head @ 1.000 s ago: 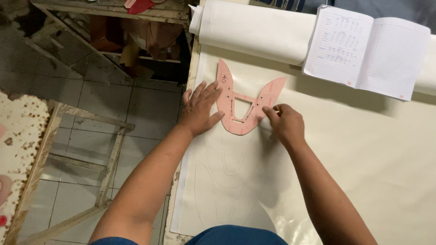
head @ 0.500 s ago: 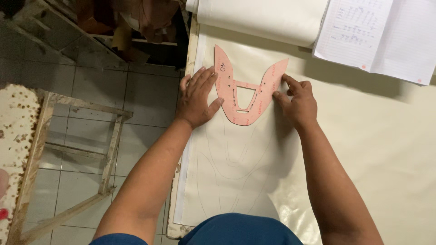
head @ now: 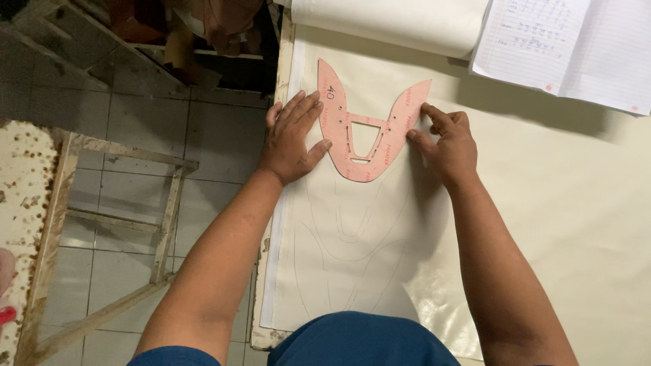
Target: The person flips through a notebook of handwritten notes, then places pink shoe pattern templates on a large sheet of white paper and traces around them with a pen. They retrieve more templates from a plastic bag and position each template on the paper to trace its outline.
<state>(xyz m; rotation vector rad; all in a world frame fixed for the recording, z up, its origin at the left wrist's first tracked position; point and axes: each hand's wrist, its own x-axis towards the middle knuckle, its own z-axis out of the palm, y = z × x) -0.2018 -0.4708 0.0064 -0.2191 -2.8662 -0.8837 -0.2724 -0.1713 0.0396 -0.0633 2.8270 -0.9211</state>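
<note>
1. Pressing flat on the cream sheet (head: 542, 224) covering the worktop, the pink U-shaped template (head: 359, 139) sits above faint outlines (head: 352, 237) already traced nearer the body; no line shows around it yet.
2. Left hand (head: 291, 139): fingers spread, flat against the template's left arm.
3. Right hand (head: 447, 146): fingertips (head: 415, 135) together, pinning the right arm; neither grip holds a pen.

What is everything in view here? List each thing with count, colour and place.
pattern template: 1, pink, U-shaped, flat on the sheet
sheet material: 1, cream, spread over the table, faint traced outlines near the person
roll: 1, cream, top edge
notebook: 1, white lined pages, open, top right
wooden frame: 1, pale, on grey floor tiles, left
left hand: pressing the template's left arm
right hand: fingertips on the template's right arm
</note>
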